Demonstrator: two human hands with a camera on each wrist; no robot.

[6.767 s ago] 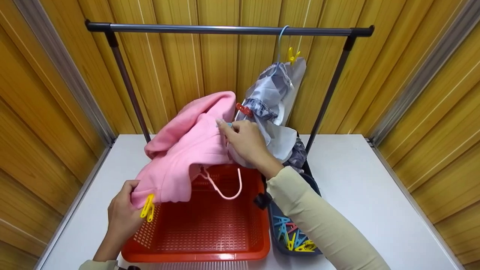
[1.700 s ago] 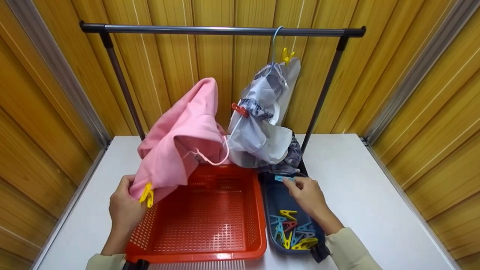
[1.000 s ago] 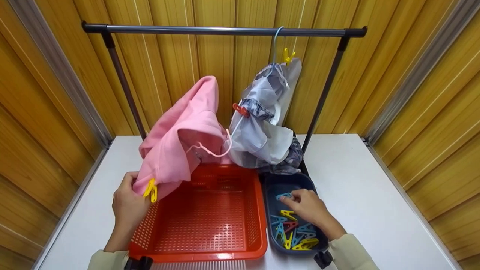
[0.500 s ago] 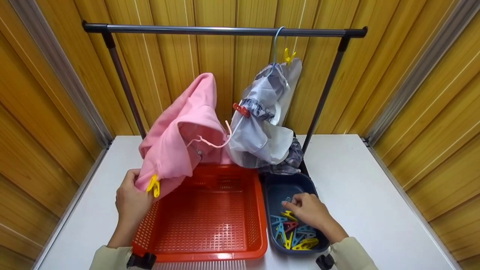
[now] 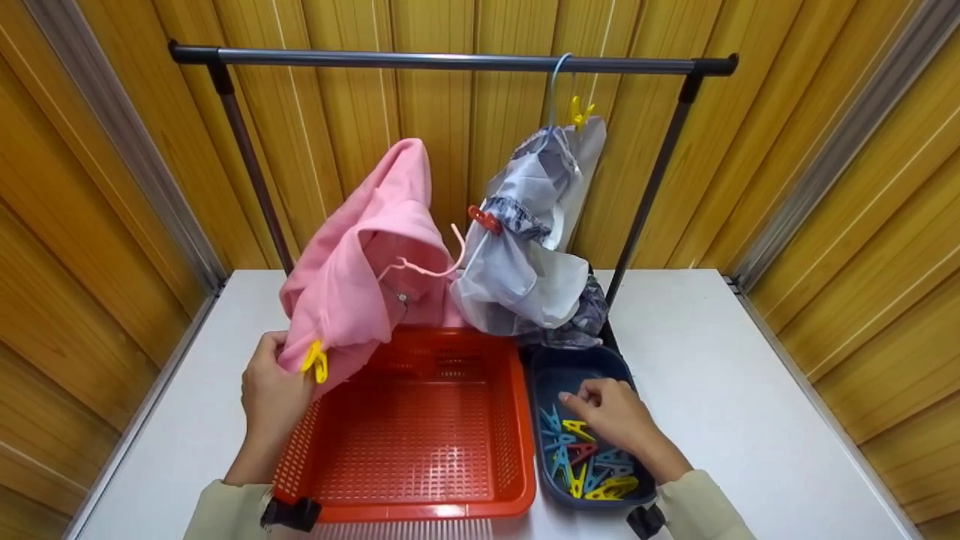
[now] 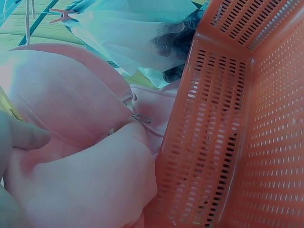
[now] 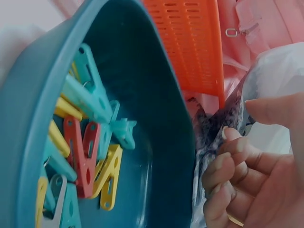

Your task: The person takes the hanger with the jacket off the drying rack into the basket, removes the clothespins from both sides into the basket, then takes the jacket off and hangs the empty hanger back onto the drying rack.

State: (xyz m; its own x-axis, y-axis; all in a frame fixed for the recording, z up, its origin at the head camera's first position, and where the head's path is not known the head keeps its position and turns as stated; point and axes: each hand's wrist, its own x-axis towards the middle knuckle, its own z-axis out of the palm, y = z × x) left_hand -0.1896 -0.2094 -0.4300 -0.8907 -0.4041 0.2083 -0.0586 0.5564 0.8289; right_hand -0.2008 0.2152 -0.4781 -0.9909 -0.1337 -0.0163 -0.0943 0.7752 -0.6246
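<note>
My left hand (image 5: pixel 271 386) grips the lower left part of a pink zip-up jacket (image 5: pixel 341 277), close to a yellow clothespin (image 5: pixel 316 361) clipped on the cloth. A pink hanger (image 5: pixel 431 268) pokes out of the jacket's opening, and a zipper pull (image 6: pixel 141 118) shows in the left wrist view. Over the dark blue bin (image 5: pixel 541 367) hovers my right hand (image 5: pixel 611 411), its fingers loosely bent with nothing between them. Blue, yellow and red clothespins (image 7: pixel 86 156) lie piled in that bin, a blue clothespin (image 5: pixel 552 417) at the pile's far end.
A red perforated basket (image 5: pixel 420 511) stands between the hands, left of the bin. Behind, a dark clothes rack (image 5: pixel 375 58) bears a blue hanger (image 5: pixel 553 90) with a grey-white garment (image 5: pixel 517 277), clipped by a red clothespin (image 5: pixel 485 219) and a yellow clothespin (image 5: pixel 580 111).
The right hand went from the jacket to the bin carrying a blue clothespin and let it drop onto the pile. The left hand has shifted right and upward with the jacket, turning its hanger hook up.
</note>
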